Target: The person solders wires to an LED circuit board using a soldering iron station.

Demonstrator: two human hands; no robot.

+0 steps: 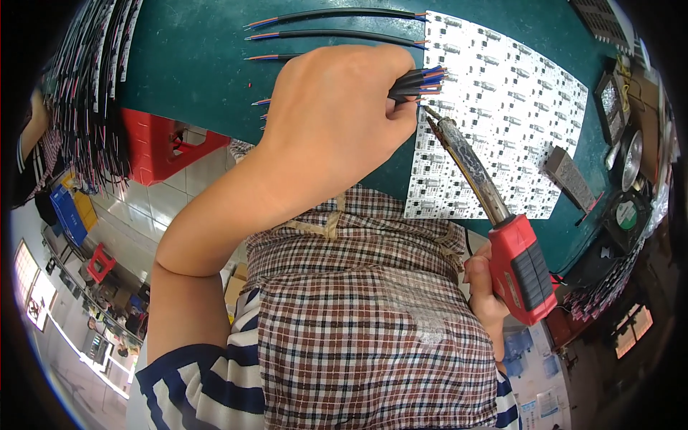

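My left hand is closed around a bundle of black cables, their bare blue and orange-red wire ends poking out to the right. It hovers at the left edge of a white panel of small circuit boards. My right hand grips the red handle of a soldering iron. The iron slants up and left, its tip close to a wire end by the panel's edge; whether they touch, I cannot tell. Beyond my left hand, black cables lie with their right ends at the panel's edge.
Many finished-looking cable strips hang over the table's left side beside a red stool. A grey block rests at the panel's right corner, near a small fan and a round metal dish. Another person's arm shows far left.
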